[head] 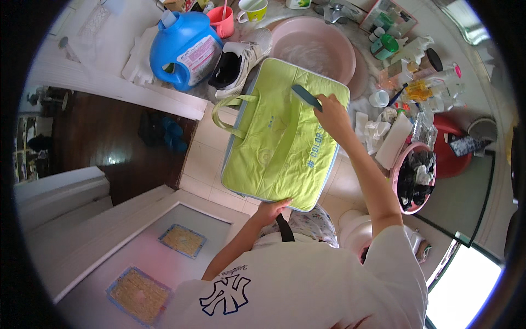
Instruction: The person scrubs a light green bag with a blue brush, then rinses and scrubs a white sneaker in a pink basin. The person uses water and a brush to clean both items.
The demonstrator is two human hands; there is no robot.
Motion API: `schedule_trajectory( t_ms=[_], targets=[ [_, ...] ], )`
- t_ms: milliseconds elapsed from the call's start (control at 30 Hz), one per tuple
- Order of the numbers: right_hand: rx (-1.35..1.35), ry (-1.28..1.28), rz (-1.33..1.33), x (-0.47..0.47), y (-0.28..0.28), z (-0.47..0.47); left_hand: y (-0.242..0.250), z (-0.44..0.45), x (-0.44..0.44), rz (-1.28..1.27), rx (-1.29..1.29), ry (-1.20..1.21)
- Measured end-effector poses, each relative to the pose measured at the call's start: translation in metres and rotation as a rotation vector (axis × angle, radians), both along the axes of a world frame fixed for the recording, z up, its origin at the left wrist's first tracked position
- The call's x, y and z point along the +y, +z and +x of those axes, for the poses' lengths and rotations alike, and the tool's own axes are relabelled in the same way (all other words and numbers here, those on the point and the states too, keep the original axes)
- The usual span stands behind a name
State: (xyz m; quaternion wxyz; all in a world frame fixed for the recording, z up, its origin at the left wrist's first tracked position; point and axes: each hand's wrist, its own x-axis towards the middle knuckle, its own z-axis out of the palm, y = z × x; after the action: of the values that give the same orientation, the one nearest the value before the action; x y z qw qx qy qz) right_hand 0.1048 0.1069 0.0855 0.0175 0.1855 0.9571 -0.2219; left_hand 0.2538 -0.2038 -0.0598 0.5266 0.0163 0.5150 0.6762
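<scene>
A lime-green fabric laptop bag (254, 164) with blue piping and printed lettering lies tilted before me, its far end against the rim of a pink basin (352, 61). My left hand (272, 211) grips the bag's near edge, thumb on top and fingers out of sight beneath. In my right hand (332, 113) is a dark grey-green brush (305, 96), held over the upper part of the bag; its underside is hidden, so contact with the fabric cannot be told. A carry handle (218, 117) sticks out at the bag's left side. Water fills the basin under a metal tap (335, 12).
Left of the basin stand a white sneaker (242, 68), a blue detergent jug (181, 49) and a red mug (222, 24). Bottles (423, 90) and tissues (376, 129) crowd the counter at right. A pink bucket (412, 209) holds dark clothes. A toilet (355, 230) stands beside me.
</scene>
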Motion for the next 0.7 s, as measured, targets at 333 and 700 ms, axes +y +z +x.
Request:
schedule_trajectory(
  t_ms=[333, 700],
  targets=[
    [0.076, 0.089, -0.345, 0.057, -0.023, 0.045, 0.050, -0.020, 0.039, -0.446, -0.137, 0.092],
    [0.089, 0.009, -0.410, 0.049, -0.065, 0.040, 0.272, -0.068, -0.069, -0.894, 0.788, 0.673]
  ],
)
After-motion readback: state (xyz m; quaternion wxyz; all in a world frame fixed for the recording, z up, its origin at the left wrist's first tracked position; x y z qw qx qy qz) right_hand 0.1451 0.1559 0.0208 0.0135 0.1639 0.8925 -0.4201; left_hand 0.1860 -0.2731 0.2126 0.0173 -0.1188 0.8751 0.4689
